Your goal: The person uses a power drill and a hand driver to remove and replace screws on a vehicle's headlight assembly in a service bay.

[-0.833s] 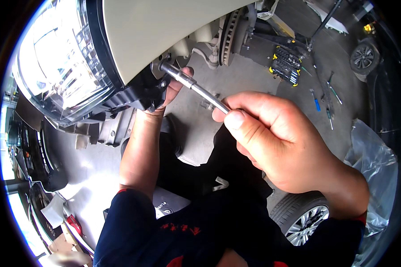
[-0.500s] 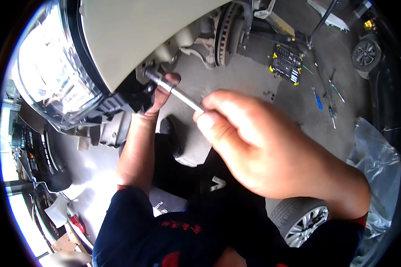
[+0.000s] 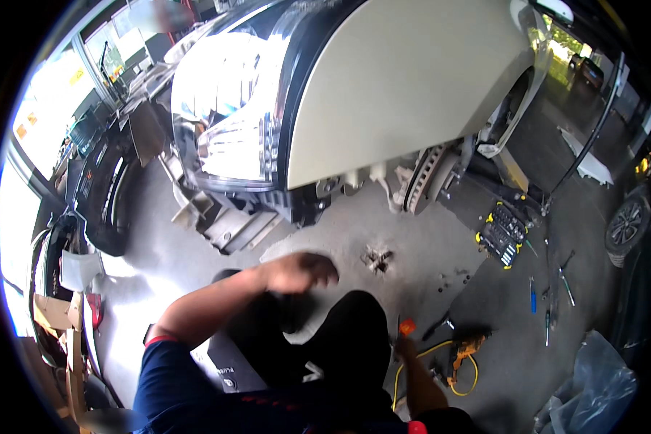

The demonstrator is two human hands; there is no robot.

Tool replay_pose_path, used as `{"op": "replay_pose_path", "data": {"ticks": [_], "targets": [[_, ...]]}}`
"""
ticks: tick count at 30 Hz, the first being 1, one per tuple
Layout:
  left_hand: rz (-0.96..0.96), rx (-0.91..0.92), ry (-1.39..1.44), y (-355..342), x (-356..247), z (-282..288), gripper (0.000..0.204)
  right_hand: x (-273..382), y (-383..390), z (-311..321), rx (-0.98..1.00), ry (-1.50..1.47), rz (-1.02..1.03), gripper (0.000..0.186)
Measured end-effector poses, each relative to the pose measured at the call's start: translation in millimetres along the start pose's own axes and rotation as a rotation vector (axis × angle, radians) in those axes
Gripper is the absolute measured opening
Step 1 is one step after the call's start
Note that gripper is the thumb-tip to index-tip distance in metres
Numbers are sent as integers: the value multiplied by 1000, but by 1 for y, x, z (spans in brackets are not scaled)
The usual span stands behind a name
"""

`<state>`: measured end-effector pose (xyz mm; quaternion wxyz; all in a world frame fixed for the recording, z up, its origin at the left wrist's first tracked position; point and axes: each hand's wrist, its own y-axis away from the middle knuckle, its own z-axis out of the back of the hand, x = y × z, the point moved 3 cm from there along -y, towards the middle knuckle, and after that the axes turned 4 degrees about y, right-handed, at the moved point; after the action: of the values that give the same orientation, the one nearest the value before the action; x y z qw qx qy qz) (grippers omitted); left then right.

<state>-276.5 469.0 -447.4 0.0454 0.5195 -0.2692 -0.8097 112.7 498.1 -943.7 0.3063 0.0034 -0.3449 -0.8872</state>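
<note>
My left hand (image 3: 300, 273) is in front of the car's front corner, above my knees, apart from the bodywork. Its fingers bend downward and are blurred, so whether they hold anything is unclear. Low beside my right knee, my right hand (image 3: 405, 349) is partly hidden by the leg. Its fingers look closed around something, with a thin dark shaft showing above them. Close to it is a small orange-red piece (image 3: 407, 327). On the floor to its right lie a black-handled hand tool (image 3: 437, 329) and an orange power tool (image 3: 464, 353) with a yellow cord (image 3: 476, 380).
The car's pale fender (image 3: 412, 87), headlight (image 3: 224, 108) and exposed brake disc (image 3: 424, 181) stand ahead. An open socket set (image 3: 503, 233) and a blue-handled screwdriver (image 3: 533, 296) lie right. A removed bumper (image 3: 101, 192) is left, clear plastic sheeting (image 3: 593, 387) lower right.
Both hands have left the area under the headlight. My left hand has drawn back toward my knees; my right has dropped to the floor beside my leg. The view now takes in more of the car.
</note>
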Motion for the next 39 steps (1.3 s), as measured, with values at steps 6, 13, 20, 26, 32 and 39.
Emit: {"op": "replay_pose_path", "data": {"ticks": [6, 13, 20, 26, 32, 39], "targets": [[-761, 360, -228, 101, -76, 45, 32, -72, -19, -120, -153, -275, -160, 34], [-1150, -459, -463, 190, -267, 195, 17, 64, 128, 453, -1024, -1099, -105, 21], [-925, -479, -878, 112, -331, 265, 56, 281, 257, 605, -502, -1492, 371, 16], [-800, -385, -679, 76, -352, 278, 73, 310, 299, 651, -665, -1150, -175, 28], [-726, -340, -526, 52, -350, 278, 90, 287, 326, 768, -1151, -661, -263, 92], [-461, -399, -830, 34, -389, 269, 117, 283, 311, 802, -824, -1052, -277, 112]]}}
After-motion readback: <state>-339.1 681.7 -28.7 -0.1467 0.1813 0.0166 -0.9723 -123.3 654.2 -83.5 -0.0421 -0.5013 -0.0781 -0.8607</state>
